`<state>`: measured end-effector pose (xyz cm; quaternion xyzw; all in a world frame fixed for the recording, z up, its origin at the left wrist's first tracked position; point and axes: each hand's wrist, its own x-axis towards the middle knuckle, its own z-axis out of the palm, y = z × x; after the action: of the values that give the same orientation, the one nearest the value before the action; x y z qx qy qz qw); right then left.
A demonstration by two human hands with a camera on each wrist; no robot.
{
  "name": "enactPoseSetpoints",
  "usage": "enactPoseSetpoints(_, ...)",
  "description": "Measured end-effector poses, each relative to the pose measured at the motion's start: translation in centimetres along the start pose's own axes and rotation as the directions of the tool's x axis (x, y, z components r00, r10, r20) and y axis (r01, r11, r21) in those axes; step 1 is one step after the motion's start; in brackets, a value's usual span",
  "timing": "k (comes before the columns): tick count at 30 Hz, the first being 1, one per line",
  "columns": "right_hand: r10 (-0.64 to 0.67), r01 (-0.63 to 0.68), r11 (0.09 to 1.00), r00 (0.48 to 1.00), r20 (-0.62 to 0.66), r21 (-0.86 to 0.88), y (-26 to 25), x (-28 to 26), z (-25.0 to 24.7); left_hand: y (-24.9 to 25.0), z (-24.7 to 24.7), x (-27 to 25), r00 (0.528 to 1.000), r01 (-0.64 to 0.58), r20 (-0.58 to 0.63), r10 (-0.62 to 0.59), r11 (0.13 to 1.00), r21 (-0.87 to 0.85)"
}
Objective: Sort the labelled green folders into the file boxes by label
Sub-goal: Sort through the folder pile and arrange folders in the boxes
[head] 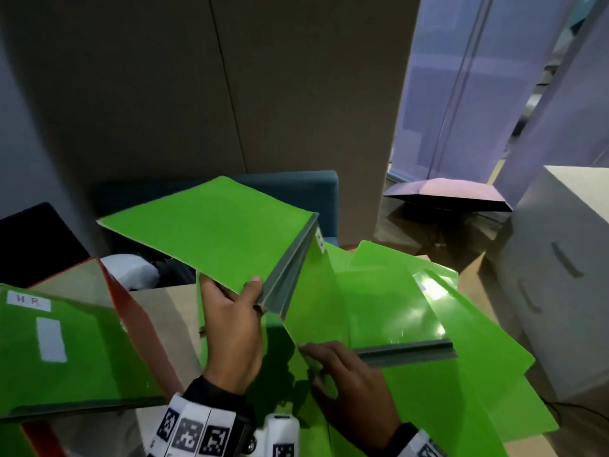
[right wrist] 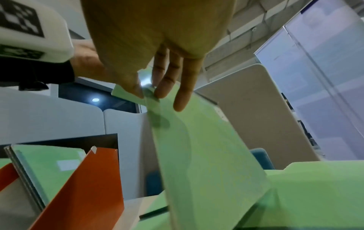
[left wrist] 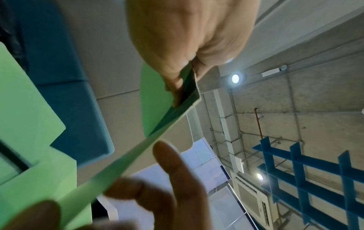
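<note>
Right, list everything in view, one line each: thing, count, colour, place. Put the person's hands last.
Held folder: one, green with grey spine, lifted open above the desk.
Loose folders: several, exact count unclear, green, overlapping on the desk at right.
Filed folder: one, green, white label reading HR, in the box at left.
File box: one, orange, left of the desk.
Chair: one, blue, behind the desk.
Umbrella: one, pink and black, open on the floor.
Cabinet: one, white, far right.
Left hand: grip on the held folder's corner.
Right hand: grip on a green cover's edge.
</note>
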<state>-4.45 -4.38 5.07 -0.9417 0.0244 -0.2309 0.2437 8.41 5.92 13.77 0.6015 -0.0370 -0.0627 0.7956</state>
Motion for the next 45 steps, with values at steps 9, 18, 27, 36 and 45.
enactPoseSetpoints(9, 0.33, -0.22, 0.727, 0.942, -0.051, 0.651, -1.4, 3.1, 0.0, -2.1, 1.0, -2.4, 0.905, 0.416, 0.204, -0.373, 0.874, -0.252)
enactPoseSetpoints(18, 0.58, -0.176, 0.398, 0.808, -0.098, 0.9, -0.8, 5.9, -2.1, -3.9, 0.8, -4.0, 0.848, 0.471, 0.263, -0.46, 0.882, 0.024)
enactPoseSetpoints(27, 0.32, -0.028, 0.762, 0.885, -0.337, 0.647, -3.6, 6.8, -0.2, -1.0, -1.8, -2.7, 0.891, 0.416, 0.094, -0.443, 0.883, 0.217)
enactPoseSetpoints(36, -0.233, 0.229, 0.831, 0.971, -0.057, 0.507, -8.2, 7.0, 4.5, 7.4, -6.5, -0.9, 0.98, -0.167, -0.069, 0.185, 0.963, 0.211)
enactPoseSetpoints(45, -0.471, 0.436, 0.77, 0.881, -0.046, 0.465, -13.4, 11.3, 8.1, 12.4, -13.7, -2.6, 0.837, -0.385, -0.308, 0.452, 0.887, 0.257)
